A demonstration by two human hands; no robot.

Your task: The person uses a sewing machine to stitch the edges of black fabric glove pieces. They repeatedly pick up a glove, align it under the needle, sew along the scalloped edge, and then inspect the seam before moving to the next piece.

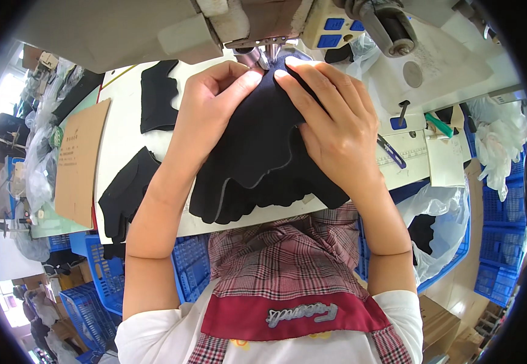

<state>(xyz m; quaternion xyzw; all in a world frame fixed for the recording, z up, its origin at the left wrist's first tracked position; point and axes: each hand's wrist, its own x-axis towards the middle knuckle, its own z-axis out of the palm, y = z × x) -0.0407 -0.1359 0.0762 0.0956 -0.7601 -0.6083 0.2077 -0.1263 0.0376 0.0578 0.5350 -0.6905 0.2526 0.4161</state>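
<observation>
Black fabric [239, 158] with a scalloped lower edge and a pale curved seam line lies under the sewing machine's needle area [269, 53]. It hangs over the front of the white table. My left hand [218, 91] pinches the fabric's left edge between thumb and fingertips, close to the presser foot. My right hand [336, 115] rests on the cloth right of the needle, fingers stretched out and pressing it flat. More cut black pieces lie at the left: one upright piece [158, 97] and a lower stack [127, 191].
The machine head [124, 27] covers the top of the view. Right of my hand lie a utility knife [391, 151] and a ruler [391, 161]. A brown cardboard sheet [81, 161] stands at the left. Blue crates [503, 242] and a plastic-lined bin [436, 212] flank the table.
</observation>
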